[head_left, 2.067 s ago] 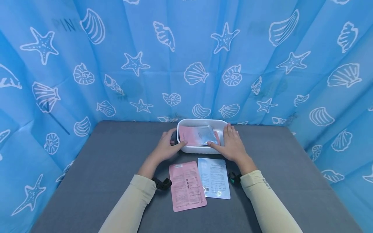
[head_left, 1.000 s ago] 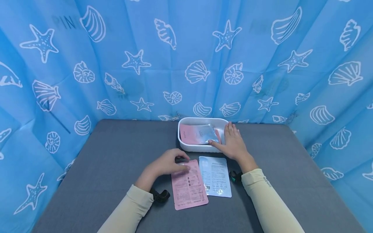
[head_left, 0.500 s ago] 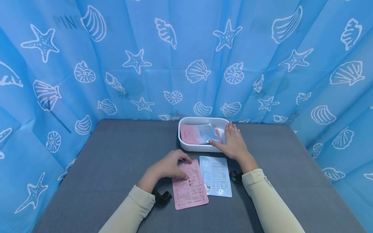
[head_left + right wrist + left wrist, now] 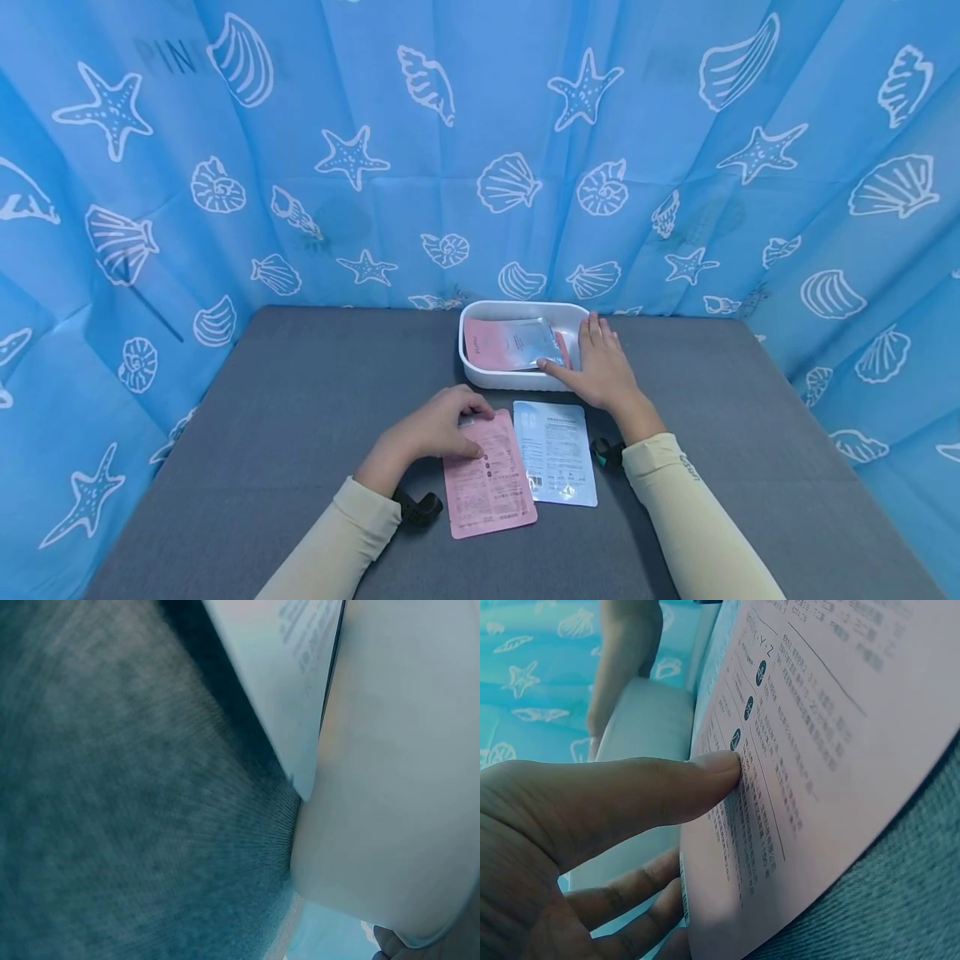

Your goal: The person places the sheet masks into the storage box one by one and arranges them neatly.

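A pink sheet mask packet [image 4: 491, 492] lies printed side up on the grey table. My left hand [image 4: 431, 429] grips its upper part. In the left wrist view the thumb [image 4: 705, 776] presses on the packet's printed face [image 4: 817, 750], with the other fingers at its edge. Just right of it lies a light blue sheet mask packet [image 4: 557, 458]. Behind both stands a white plastic bin [image 4: 517, 382] holding a pink-and-silver packet [image 4: 498, 343]. My right hand [image 4: 603, 371] rests on the bin's right end, fingers straight along the rim, thumb over the front rim.
The grey cloth-covered table [image 4: 300, 400] extends to both sides of the bin. At its back edge hangs a blue curtain [image 4: 465, 125] with white shells and starfish. Each wrist wears a black band, the left band [image 4: 417, 508] close to the pink packet.
My left hand has left the bin's left side and come down toward me onto the pink packet, its thumb sliding a little lower. The right hand stays on the bin.
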### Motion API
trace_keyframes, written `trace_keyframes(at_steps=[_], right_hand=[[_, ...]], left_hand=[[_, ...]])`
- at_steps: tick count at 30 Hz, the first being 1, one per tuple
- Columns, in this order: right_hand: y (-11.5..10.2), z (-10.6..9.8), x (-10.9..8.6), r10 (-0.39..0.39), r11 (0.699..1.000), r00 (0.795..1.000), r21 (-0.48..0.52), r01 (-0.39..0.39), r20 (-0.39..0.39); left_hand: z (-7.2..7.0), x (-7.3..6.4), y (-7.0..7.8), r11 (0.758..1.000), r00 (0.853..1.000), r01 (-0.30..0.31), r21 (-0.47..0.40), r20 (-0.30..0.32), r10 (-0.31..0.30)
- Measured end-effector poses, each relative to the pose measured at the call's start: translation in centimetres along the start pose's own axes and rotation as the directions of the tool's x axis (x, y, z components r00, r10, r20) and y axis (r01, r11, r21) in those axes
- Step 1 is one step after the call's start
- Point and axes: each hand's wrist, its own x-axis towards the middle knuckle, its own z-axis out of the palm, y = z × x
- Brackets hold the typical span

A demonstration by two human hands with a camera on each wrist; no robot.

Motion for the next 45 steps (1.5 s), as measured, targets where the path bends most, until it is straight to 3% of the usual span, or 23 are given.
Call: trace_keyframes(at_steps=[22,38,45], right_hand=[[0.13,0.14,-0.01,-0.003,1.000,1.000,-0.003,0.003,-0.007],[0.25,0.40,0.18,0.000,1.000,1.000,-0.004,0.000,-0.009],[0.23,0.34,0.10,-0.002,1.000,1.000,0.000,0.002,-0.005]], left_hand=[[0.12,0.03,-0.08,0.999,0.999,0.038,0.003,-0.020,-0.037],[-0.71,-0.21,-0.33,0.998,0.996,0.018,-0.067,0.092,-0.012],[-0.72,-0.14,-0.47,0.996,0.996,0.007,-0.086,0.088,0.000]])
